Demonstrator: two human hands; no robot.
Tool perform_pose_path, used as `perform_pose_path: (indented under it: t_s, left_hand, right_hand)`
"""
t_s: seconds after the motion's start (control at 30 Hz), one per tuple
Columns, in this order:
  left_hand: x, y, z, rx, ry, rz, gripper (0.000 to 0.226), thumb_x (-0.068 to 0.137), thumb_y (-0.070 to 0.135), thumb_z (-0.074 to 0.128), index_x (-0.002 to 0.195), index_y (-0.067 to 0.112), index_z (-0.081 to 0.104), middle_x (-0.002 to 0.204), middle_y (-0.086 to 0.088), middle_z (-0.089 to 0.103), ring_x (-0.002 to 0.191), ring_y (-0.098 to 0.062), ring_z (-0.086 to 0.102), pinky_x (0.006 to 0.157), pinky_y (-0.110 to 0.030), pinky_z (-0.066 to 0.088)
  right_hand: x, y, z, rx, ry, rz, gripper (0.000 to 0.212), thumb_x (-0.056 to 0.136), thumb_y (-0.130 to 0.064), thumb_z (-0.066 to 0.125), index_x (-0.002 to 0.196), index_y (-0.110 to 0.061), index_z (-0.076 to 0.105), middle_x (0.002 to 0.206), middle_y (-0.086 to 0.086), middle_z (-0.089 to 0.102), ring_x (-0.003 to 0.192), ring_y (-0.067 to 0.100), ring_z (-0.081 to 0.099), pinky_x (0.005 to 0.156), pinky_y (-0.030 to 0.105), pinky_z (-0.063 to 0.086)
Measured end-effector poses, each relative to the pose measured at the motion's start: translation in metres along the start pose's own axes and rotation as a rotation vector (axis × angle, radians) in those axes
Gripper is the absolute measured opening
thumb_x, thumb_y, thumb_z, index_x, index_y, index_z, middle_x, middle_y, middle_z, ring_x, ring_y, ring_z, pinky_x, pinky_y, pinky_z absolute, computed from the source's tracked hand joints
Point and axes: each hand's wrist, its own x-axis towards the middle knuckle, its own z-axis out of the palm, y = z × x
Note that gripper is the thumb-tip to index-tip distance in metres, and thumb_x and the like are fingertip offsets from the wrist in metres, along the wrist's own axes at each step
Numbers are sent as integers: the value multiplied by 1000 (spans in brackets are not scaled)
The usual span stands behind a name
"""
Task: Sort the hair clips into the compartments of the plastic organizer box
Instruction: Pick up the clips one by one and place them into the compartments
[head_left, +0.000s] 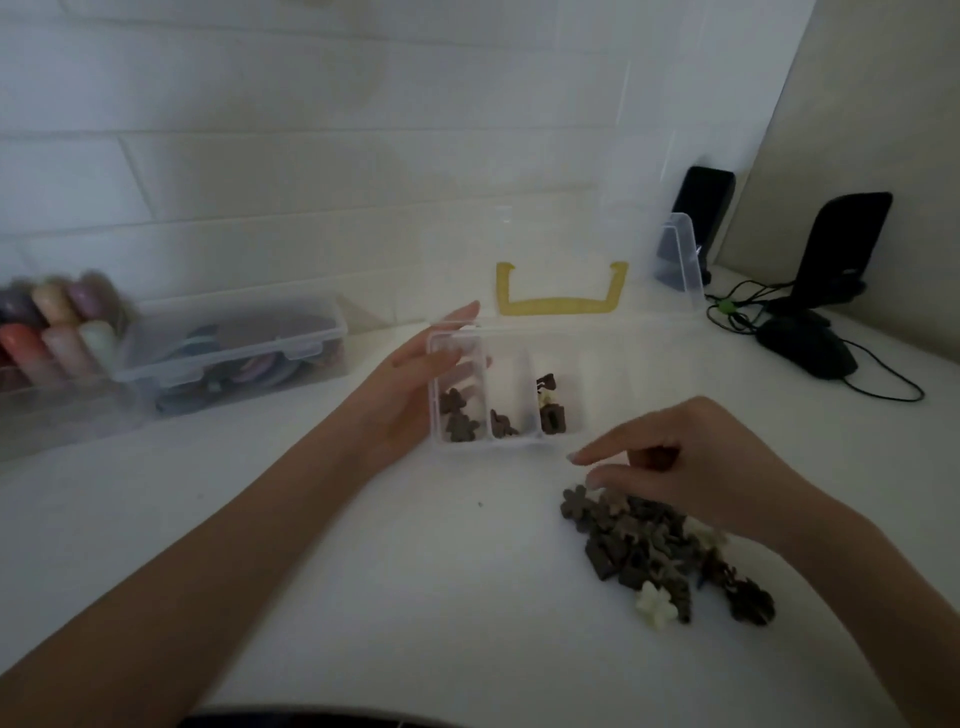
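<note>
Dim room: a white table under a pale tiled wall. Far left sits a clear storage box. My left hand lies nearly flat, fingers straight against the left wall of the organizer box at mid-table. Its compartments run away from me, side by side, with the lid raised behind. My right hand hovers over the hair clips piled to the right; I cannot tell whether it holds one.

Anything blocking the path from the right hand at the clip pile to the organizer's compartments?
Nothing visible. Bare table lies between the right hand, over the hair clips, and the organizer box. Its lid is swung back, leaving the compartments open on top. The left hand rests against the left wall, off that path.
</note>
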Motion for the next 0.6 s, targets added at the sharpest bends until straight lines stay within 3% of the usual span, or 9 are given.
perform_pose_path:
  t_s: [0.1, 0.23, 0.37, 0.43, 0.6]
  left_hand:
    - [-4, 1, 4, 34, -22, 23, 77, 53, 33, 88, 123, 23, 58, 117, 2, 69, 112, -21, 62, 80, -29, 53]
    - [-6, 0, 6, 42, -17, 32, 74, 54, 33, 88, 122, 25, 60, 116, 5, 69, 113, -21, 62, 79, -28, 52]
    - [-6, -1, 7, 58, -8, 32, 75, 52, 35, 89, 121, 24, 61, 118, 2, 68, 115, -23, 61, 79, -28, 53]
    - [-6, -1, 7, 60, -12, 25, 77, 52, 37, 88, 123, 23, 60, 120, 1, 67, 115, -23, 61, 79, -27, 53]
    - [-3, -4, 7, 77, -52, 13, 70, 58, 42, 84, 122, 26, 61, 125, -1, 65, 118, -23, 59, 86, -33, 53]
  right_hand:
    - [-2, -3, 14, -194, -68, 24, 41, 67, -72, 49, 103, -57, 61, 54, -17, 59, 54, -4, 55, 58, 12, 42]
    - [-2, -8, 18, -236, -56, 56, 21, 81, -56, 51, 97, -52, 65, 63, -11, 65, 61, 4, 57, 60, 17, 47]
    - [-4, -6, 19, -149, -56, 31, 8, 82, -42, 61, 84, -44, 68, 56, -8, 56, 61, 7, 53, 51, 14, 37]
    - [-4, -6, 19, -116, -40, 3, 7, 80, -39, 64, 82, -41, 70, 56, -9, 57, 59, 8, 54, 51, 16, 40]
    - [1, -19, 14, 193, 194, -138, 11, 76, -21, 72, 85, -26, 77, 66, -13, 67, 58, 8, 55, 51, 9, 37]
